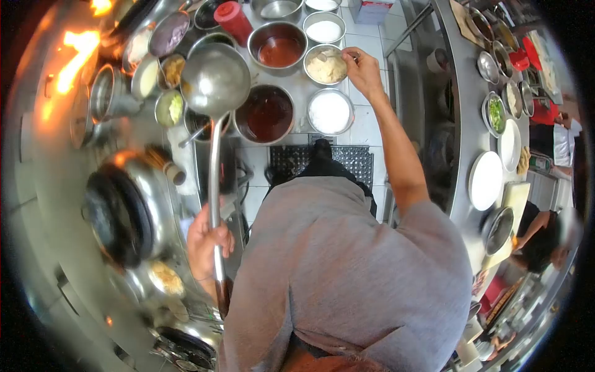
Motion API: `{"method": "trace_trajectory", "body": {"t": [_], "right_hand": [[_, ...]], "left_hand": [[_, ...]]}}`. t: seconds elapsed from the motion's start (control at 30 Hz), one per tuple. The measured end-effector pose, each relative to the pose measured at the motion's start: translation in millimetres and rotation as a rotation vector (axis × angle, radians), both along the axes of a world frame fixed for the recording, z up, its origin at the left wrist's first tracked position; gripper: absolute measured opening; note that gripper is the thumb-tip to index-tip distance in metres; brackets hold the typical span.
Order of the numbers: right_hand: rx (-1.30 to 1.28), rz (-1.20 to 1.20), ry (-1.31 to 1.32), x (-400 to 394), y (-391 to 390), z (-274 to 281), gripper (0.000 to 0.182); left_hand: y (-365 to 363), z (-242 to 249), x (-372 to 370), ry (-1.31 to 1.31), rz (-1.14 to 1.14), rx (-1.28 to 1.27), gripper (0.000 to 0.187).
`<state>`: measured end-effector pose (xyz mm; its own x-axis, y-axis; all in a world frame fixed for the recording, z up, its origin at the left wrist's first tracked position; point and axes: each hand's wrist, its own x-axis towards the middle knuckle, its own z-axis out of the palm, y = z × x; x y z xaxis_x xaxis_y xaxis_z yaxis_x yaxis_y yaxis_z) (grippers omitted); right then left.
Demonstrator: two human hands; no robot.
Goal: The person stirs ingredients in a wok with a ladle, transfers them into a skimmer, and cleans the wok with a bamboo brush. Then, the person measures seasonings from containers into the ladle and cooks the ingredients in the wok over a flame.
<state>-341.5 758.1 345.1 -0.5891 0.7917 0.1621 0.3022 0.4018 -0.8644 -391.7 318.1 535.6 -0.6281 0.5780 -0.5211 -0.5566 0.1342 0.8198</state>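
My left hand [209, 242] is wrapped around the long handle of a steel ladle [215, 80]. The ladle's round bowl hangs over the pots and bowls at the front. My right hand [361, 69] pinches what looks like a small metal spoon [323, 57] at the rim of a steel bowl of pale yellow powder [328, 70]. Below that stands a bowl of white granules [330, 113], and another white-filled bowl [325, 31] is above. Beside them are a pot of dark red-brown sauce [265, 118] and a pot of red sauce [277, 51].
Flames [77, 59] rise at the far left. A black wok [118, 217] sits on the left stove. A red squeeze bottle [233, 22] stands among the bowls. Along the right counter are white plates [486, 181] and a bowl of chopped greens [495, 115]. A co-worker [538, 232] is at far right.
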Motion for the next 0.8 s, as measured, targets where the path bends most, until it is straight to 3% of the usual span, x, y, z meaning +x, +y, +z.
{"method": "trace_trajectory", "body": {"t": [0.27, 0.8], "right_hand": [[-0.222, -0.127, 0.124, -4, 5, -18, 0.016], [-0.221, -0.096, 0.125, -2, -2, -21, 0.014]], "left_hand": [[14, 7, -8, 0.054, -0.067, -0.049, 0.059], [13, 0, -13, 0.116, -0.151, -0.143, 0.06]]}}
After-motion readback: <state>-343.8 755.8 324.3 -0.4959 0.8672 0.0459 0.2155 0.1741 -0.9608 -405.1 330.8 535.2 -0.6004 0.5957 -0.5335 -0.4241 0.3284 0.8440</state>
